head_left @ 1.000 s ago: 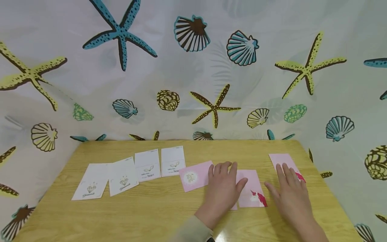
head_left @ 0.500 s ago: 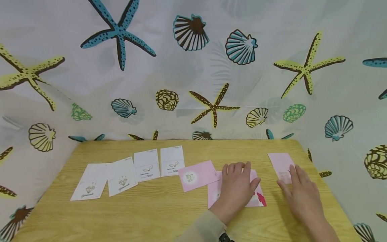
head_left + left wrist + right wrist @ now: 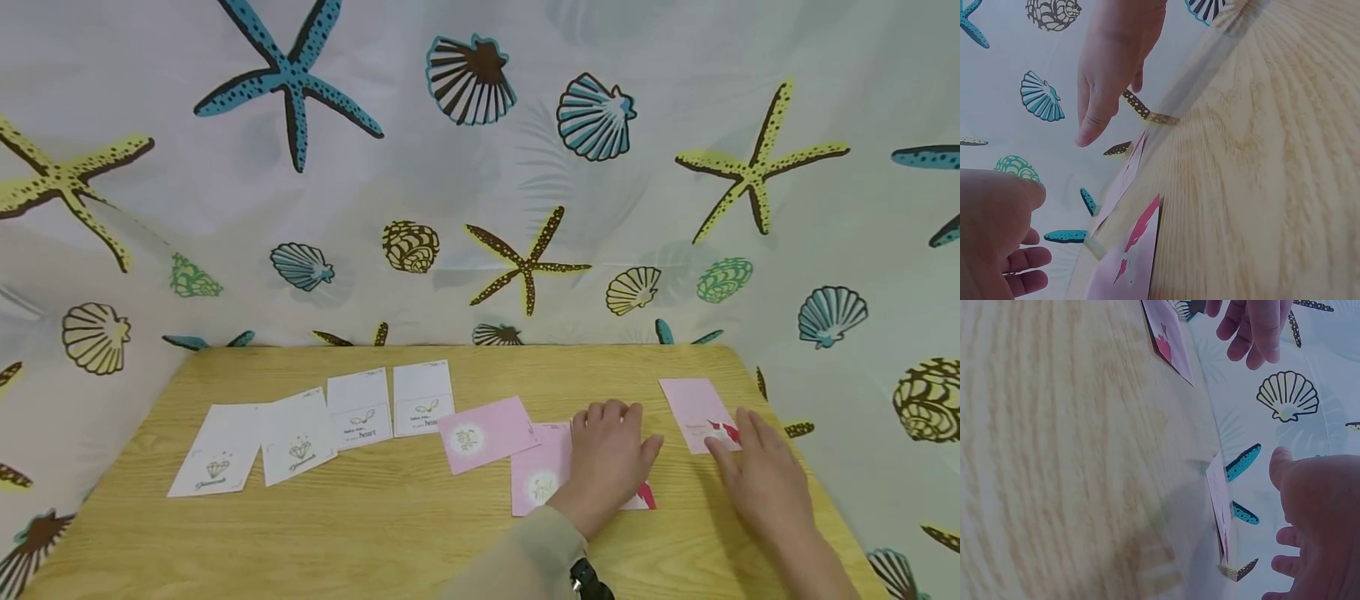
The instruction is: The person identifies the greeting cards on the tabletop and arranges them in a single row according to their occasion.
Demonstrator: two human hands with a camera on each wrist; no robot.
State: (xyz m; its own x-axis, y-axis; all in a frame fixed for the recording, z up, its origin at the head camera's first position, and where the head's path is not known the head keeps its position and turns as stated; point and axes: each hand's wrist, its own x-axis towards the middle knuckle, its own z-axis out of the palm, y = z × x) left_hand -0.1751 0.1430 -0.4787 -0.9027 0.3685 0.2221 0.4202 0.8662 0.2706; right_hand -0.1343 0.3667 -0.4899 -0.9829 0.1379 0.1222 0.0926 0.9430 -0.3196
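Note:
My left hand (image 3: pixel 611 458) is over flat pink paper with a round white patch (image 3: pixel 543 483) on its left and a red-maned unicorn corner (image 3: pixel 645 500) on its right; whether this is one card or two is hidden. In the left wrist view its loosely bent fingers hold nothing and look raised off the paper. Beside a pink unicorn card (image 3: pixel 693 412) at the table's right is my right hand (image 3: pixel 768 475), its fingers relaxed. A gap separates that hand from the card in the right wrist view (image 3: pixel 1217 506). A tilted pink card (image 3: pixel 483 437) overlaps the flat pink paper's upper left.
Several white cards stretch across the left half of the wooden table (image 3: pixel 322 542): two with diamond prints (image 3: pixel 292 442) and two with wings and the word heart (image 3: pixel 423 400). A shell and starfish patterned cloth (image 3: pixel 480 167) hangs behind and at both sides.
My left hand has slid rightward over the pink paper, uncovering its white patch. My right hand has shifted right, exposing more of the far right card. The cards appear to stay put.

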